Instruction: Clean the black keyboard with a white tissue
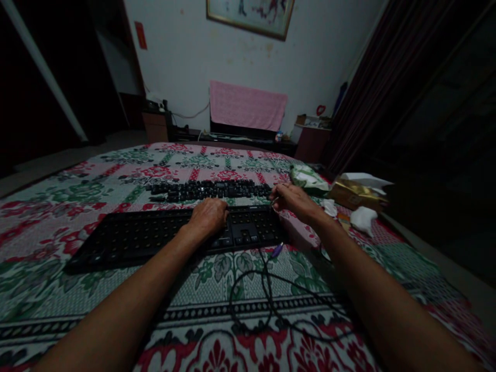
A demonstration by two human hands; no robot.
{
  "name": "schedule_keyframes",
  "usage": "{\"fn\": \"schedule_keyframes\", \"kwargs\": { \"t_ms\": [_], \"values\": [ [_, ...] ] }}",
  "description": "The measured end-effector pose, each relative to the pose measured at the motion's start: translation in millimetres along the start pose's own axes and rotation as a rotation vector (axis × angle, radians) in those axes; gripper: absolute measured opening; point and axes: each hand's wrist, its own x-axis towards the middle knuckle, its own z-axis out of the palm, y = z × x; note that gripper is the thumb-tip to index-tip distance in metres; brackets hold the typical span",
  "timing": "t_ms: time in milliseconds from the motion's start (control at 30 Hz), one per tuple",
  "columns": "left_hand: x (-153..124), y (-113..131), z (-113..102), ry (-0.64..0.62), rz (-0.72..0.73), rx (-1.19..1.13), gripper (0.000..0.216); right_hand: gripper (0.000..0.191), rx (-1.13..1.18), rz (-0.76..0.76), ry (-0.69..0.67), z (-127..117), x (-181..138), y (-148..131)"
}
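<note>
Presently, both hands [210, 215] at black keyboard [141, 233], loose keycaps [186, 190] beyond.

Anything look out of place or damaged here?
Yes: the black keyboard looks largely stripped; loose black keycaps lie spread on the patterned cloth beyond it, not on the board. Crumpled white wads lie near the gold box. Can't tell about breakage.

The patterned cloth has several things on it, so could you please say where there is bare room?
Bare cloth lies beyond the loose black keys, up to the far edge, and left of the keyboard. The right side, with gold box, white wads and green packet, is crowded; a cable loops in front of the keyboard.
</note>
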Motion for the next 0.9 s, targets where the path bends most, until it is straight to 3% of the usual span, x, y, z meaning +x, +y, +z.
{"fn": "schedule_keyframes", "kwargs": {
  "t_ms": [100, 167, 533, 900],
  "values": [
    [-1, 0, -1, 0.012, 0.009, 0.004, 0.032, 0.013, 0.098, 0.047, -0.115, 1, -17, -3],
    [-2, 0, -1, 0.008, 0.011, 0.004, 0.033, 0.021, 0.102, 0.061, -0.159, 0, -24, -2],
    [0, -4, -1, 0.008, 0.012, -0.001, 0.032, 0.03, -0.165, -0.036, -0.419, -8, -33, 0],
    [1, -5, 0, 0.016, 0.028, -0.007, 0.031, 0.019, -0.392, -0.071, -0.426, 3, -42, -12]
  ]
}}
